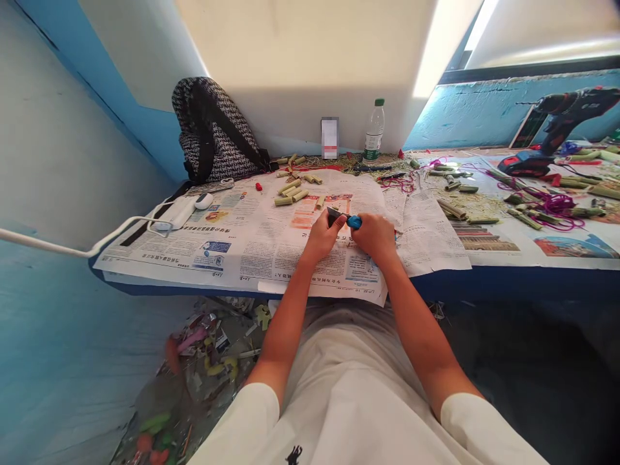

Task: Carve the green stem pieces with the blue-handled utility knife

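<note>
**Both hands on a blue-handled cutter**

The right hand [376, 236] is closed around the handle of a blue-handled cutter [353, 222]. The left hand [321, 236] pinches its dark front end, which points left. Whether a small piece sits under those fingers cannot be told. The cutter is held just above the newspaper [252, 248] that covers the worktop [508, 283], in front of the person.

Short green tube pieces [290, 191] lie beyond the hands. A white power strip [178, 212] and a patterned backpack [213, 132] are to the left. A water bottle [374, 133] stands by the wall, and purple cord [558, 206] and a cordless drill [557, 126] lie far right.
</note>
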`<state>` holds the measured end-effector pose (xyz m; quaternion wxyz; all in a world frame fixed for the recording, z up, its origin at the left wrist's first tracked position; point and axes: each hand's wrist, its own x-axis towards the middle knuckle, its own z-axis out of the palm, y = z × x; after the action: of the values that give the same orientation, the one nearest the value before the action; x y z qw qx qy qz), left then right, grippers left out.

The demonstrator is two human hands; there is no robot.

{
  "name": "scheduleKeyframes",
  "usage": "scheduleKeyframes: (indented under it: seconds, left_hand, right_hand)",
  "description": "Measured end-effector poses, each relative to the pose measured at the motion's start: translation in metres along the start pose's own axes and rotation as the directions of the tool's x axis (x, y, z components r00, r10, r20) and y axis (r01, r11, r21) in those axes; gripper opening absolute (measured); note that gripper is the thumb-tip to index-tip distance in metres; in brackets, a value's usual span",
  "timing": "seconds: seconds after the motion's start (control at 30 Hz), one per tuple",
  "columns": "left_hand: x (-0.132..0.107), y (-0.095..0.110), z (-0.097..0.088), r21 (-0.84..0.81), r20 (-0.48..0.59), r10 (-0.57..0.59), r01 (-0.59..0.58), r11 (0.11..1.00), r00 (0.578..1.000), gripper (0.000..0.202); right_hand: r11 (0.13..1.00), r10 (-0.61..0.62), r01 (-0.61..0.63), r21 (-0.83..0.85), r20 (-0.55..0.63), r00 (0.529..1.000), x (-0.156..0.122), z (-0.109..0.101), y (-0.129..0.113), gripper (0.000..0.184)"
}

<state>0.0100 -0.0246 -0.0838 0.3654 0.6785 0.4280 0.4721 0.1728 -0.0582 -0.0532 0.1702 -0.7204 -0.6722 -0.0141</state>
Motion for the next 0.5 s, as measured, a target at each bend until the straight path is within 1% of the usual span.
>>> scheduleKeyframes:
  seconds: [0.13, 0.33, 0.5]
  left_hand:
    - [0.000, 0.007, 0.001, 0.056, -0.022, -0.053, 0.054, 0.997, 0.998, 0.056]
    - [-0.003, 0.020, 0.003, 0.116, -0.097, -0.076, 0.087, 0.989, 0.992, 0.057]
    - [-0.002, 0.020, 0.003, 0.104, -0.087, -0.141, 0.150, 0.983, 0.986, 0.049]
  right_hand:
    - [0.999, 0.036, -0.037, -0.037, -0.012, 0.999, -0.001, 0.003, -0.003, 0.031]
    - [0.996, 0.086, -0.087, -0.028, -0.038, 0.996, -0.001, 0.004, -0.004, 0.035]
    - [0.993, 0.114, -0.114, 0.007, -0.063, 0.991, -0.001, 0.004, -0.002, 0.033]
